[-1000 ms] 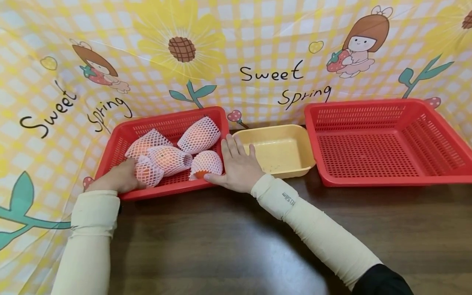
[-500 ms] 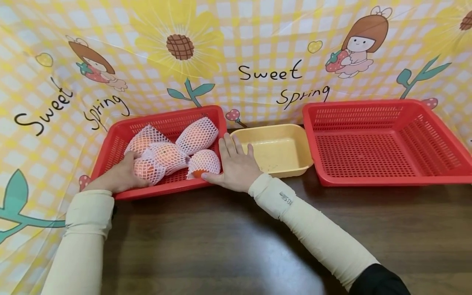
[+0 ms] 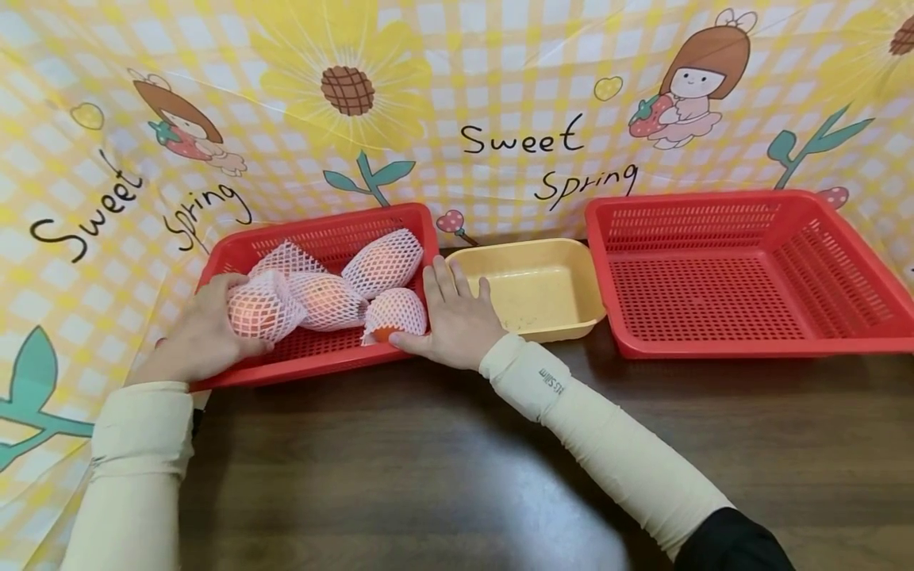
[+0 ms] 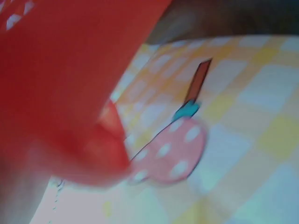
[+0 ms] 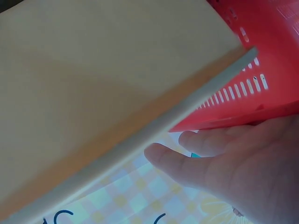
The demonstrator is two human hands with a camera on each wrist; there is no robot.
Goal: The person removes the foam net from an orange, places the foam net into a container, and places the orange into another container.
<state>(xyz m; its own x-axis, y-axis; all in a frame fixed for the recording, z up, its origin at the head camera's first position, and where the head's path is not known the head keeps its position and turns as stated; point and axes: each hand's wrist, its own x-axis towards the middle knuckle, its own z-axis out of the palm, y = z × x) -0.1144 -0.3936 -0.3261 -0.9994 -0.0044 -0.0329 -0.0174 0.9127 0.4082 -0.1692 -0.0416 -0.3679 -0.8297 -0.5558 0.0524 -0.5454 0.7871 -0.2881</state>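
Note:
In the head view, my left hand grips a round orange fruit in a white foam net, fingers behind it and thumb in front. It is held at the left end of a red plastic basket. Several more netted fruits lie inside, among them one at the back right and another near the front right, its orange skin partly bare. My right hand rests on the basket's right rim with fingers straight. The left wrist view shows mostly blurred red basket wall; the gripped fruit is hidden there.
A yellow plastic tub stands right of the fruit basket. Beyond it is a second red basket with no fruit in it. Yellow checked cloth hangs behind and at the left. Dark wooden tabletop lies in front.
My left hand has closed round the front-left fruit and drawn it up and left, away from the others. My right hand stays on the basket rim.

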